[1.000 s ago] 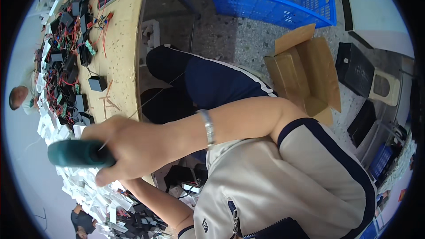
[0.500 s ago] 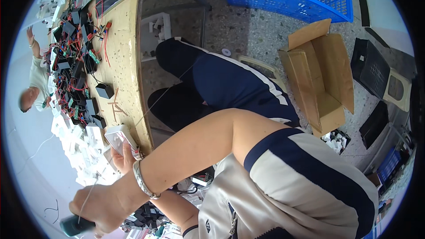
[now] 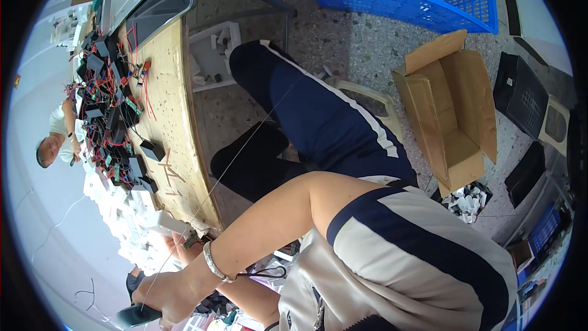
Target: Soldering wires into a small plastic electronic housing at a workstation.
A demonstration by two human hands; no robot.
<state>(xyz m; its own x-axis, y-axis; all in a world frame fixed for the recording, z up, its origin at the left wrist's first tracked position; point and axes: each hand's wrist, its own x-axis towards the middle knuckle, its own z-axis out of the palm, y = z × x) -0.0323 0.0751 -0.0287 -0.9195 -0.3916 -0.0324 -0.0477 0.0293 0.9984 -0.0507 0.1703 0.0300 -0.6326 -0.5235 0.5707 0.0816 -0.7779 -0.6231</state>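
Fingers of the right hand: are wrapping around one dark green tool handle. Fingers of the left hand: are holding one white plastic case, which is lying near the tabletop edge, just above the right hand in view. Small dark and green parts: are sitting just beside the left fingers, too blurred to tell further. Thin cord, one: is running from the tool handle past the left fingers. White cases, heap: are lying just beyond the left fingers on the tabletop. Black boxes with red wires, pile: are lying farther beyond those fingers. Cardboard box, open: is standing well apart from both hands, on the floor.
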